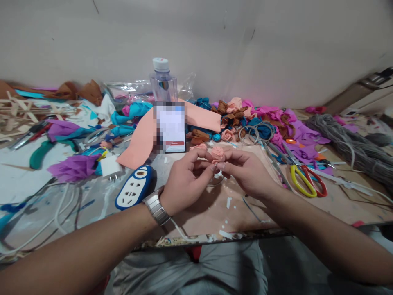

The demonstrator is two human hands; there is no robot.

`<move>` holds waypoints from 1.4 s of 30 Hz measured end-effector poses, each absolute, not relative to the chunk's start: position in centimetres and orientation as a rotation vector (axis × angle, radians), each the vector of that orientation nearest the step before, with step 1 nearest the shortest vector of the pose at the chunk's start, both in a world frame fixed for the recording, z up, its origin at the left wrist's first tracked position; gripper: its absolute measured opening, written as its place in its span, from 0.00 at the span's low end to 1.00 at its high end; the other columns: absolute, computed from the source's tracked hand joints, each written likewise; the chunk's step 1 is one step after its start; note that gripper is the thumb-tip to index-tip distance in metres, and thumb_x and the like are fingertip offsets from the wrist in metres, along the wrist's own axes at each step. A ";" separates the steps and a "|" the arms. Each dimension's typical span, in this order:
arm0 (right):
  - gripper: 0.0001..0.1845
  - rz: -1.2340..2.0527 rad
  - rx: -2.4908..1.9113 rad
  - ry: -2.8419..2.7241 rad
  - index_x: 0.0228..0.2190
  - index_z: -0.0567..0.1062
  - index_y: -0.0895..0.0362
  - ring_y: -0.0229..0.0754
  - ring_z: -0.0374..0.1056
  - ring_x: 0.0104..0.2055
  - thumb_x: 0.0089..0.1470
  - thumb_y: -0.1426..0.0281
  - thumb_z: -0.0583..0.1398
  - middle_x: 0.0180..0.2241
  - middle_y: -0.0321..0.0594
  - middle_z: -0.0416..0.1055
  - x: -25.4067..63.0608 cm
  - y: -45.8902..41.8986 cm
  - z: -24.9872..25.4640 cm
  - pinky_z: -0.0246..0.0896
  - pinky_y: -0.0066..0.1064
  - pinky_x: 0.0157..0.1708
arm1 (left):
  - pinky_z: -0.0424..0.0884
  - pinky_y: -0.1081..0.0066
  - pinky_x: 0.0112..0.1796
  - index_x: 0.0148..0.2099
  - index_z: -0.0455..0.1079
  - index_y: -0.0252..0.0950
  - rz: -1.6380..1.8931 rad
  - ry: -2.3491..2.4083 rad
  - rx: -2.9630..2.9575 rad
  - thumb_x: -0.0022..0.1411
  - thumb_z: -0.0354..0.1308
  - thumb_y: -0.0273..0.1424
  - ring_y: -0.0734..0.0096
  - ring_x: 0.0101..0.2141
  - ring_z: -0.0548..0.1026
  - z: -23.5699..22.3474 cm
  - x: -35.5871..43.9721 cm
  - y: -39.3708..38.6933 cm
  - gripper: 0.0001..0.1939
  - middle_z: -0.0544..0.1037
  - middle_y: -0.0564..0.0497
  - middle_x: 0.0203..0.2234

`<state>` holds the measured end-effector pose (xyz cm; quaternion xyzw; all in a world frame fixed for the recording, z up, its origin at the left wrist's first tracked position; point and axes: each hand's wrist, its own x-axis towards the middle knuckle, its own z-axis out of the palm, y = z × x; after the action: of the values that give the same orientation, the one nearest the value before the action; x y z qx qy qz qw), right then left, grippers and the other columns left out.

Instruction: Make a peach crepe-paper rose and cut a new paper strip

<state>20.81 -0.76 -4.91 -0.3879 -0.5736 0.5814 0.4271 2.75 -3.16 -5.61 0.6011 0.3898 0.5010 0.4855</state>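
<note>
A small pink paper rose (218,153) is pinched between both hands over the middle of the worktable. My left hand (190,176), with a metal watch on its wrist, holds the rose's base between thumb and fingers. From the other side, my right hand (245,170) grips the same base, thumb tip close to the left thumb. Just behind the left fingers shows another bit of pink crepe paper (199,147); whether the hand touches it is unclear. Beyond the hands a phone (175,127) with a lit screen stands upright.
A blue-and-white power strip (134,188) lies left of my hands, near a white charger (110,166). Scissors with yellow and red handles (307,182) rest at right. Behind are a bottle (162,84), pink paper strips (139,141), many crepe flowers (258,123) and grey cord (353,143).
</note>
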 end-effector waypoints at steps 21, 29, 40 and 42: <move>0.20 1.876 -0.797 -1.102 0.43 0.79 0.55 0.32 0.60 0.24 0.45 0.73 0.67 0.24 0.30 0.64 21.6 -0.2 -3.5 0.53 0.27 0.26 | 0.77 0.76 0.32 0.37 0.55 0.39 1.301 0.836 0.997 0.59 0.64 0.25 0.79 0.27 0.77 -4.5 2.8 -1.9 0.16 0.73 0.60 0.26; 0.15 1.728 -0.845 -1.210 0.38 0.80 0.54 0.32 0.62 0.23 0.47 0.68 0.72 0.24 0.30 0.70 21.1 -0.6 -4.0 0.54 0.25 0.24 | 0.76 0.76 0.32 0.37 0.57 0.38 1.298 0.825 1.120 0.60 0.65 0.29 0.78 0.27 0.78 -4.8 2.7 -2.2 0.16 0.72 0.60 0.26; 0.09 1.676 -0.982 -1.289 0.26 0.80 0.59 0.30 0.60 0.22 0.47 0.67 0.72 0.23 0.34 0.73 20.7 -0.6 -3.9 0.51 0.24 0.21 | 0.77 0.69 0.38 0.42 0.80 0.34 1.190 1.096 1.479 0.61 0.66 0.34 0.66 0.37 0.81 -5.2 2.4 -2.6 0.10 0.84 0.46 0.38; 0.10 1.669 -1.003 -1.312 0.27 0.80 0.59 0.29 0.58 0.21 0.47 0.66 0.72 0.23 0.34 0.73 20.7 -0.7 -3.8 0.49 0.24 0.20 | 0.77 0.70 0.37 0.40 0.81 0.34 1.191 1.117 1.515 0.61 0.66 0.34 0.67 0.35 0.80 -5.0 2.3 -2.5 0.09 0.85 0.47 0.35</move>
<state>20.74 -0.68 -3.81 -0.3941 -0.5153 0.6556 0.3863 2.29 -2.53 -5.04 0.6104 0.4500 0.4796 0.4414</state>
